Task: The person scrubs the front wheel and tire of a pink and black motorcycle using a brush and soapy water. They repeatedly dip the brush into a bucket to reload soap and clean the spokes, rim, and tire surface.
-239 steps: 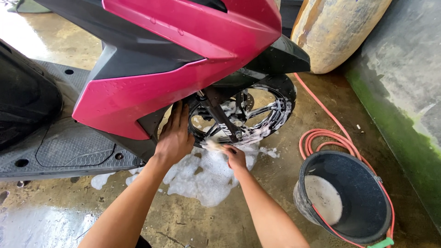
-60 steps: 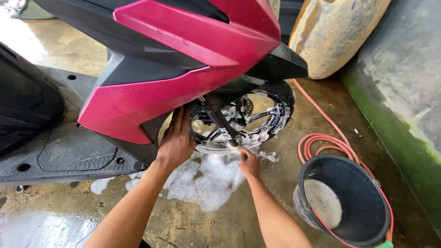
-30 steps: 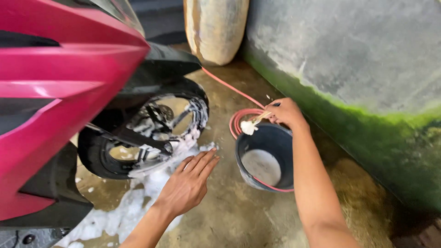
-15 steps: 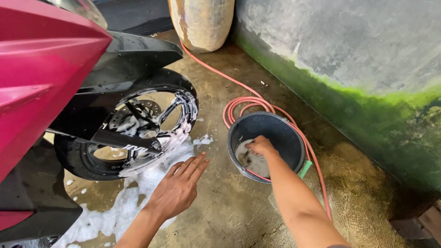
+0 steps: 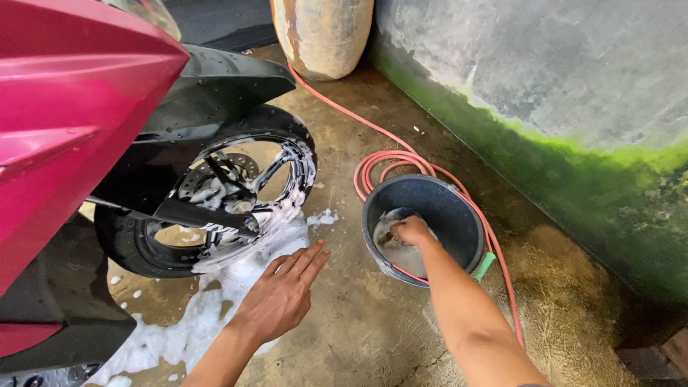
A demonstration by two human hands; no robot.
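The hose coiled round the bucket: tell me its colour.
The hose is salmon pink, clearest in the head view.

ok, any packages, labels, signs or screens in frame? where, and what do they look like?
No packages, signs or screens.
One marking only: small white lettering on the black arm crossing the soapy front wheel, left of the bucket; a short pale strip, too small to make out.
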